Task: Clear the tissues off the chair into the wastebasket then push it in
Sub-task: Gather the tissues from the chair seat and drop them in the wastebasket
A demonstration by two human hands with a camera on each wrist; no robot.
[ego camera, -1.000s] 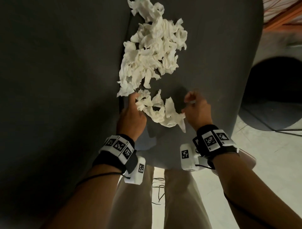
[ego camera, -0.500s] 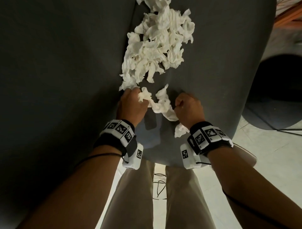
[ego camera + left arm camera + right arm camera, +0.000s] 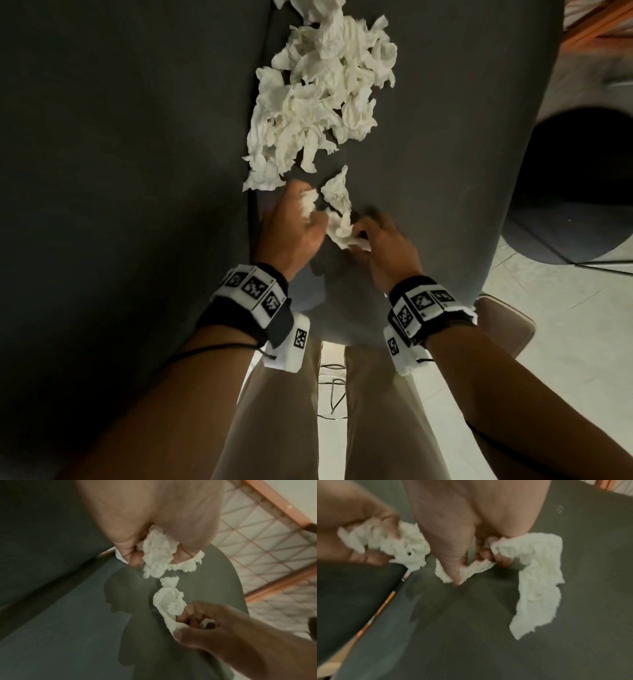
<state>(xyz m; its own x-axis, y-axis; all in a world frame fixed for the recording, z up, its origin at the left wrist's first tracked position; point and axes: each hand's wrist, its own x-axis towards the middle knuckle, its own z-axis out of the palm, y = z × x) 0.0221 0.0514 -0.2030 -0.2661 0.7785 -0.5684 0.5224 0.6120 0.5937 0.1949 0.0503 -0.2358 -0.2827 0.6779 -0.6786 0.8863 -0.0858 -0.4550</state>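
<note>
A big pile of crumpled white tissues point(image 3: 318, 96) lies on the dark grey chair seat point(image 3: 445, 171), at its far left. Just in front of the pile, my left hand point(image 3: 294, 226) grips a small wad of tissue point(image 3: 308, 205) in curled fingers; the left wrist view shows the wad point(image 3: 156, 553) bulging from the fist. My right hand point(image 3: 383, 246) pinches a longer crumpled tissue point(image 3: 339, 219) that trails over the seat point(image 3: 539, 581). The hands are close together. At the right edge a dark round opening point(image 3: 582, 178) looks like the wastebasket.
A broad dark surface point(image 3: 120, 171) runs along the seat's left side, with a narrow gap between them. Pale tiled floor point(image 3: 565, 342) lies to the right and below. My legs point(image 3: 281, 428) stand at the seat's front edge, with a thin cable on the floor between them.
Both hands have curled round the nearest tissues and drawn a little closer together. The strip that lay flat between them is now bunched up and held in two parts.
</note>
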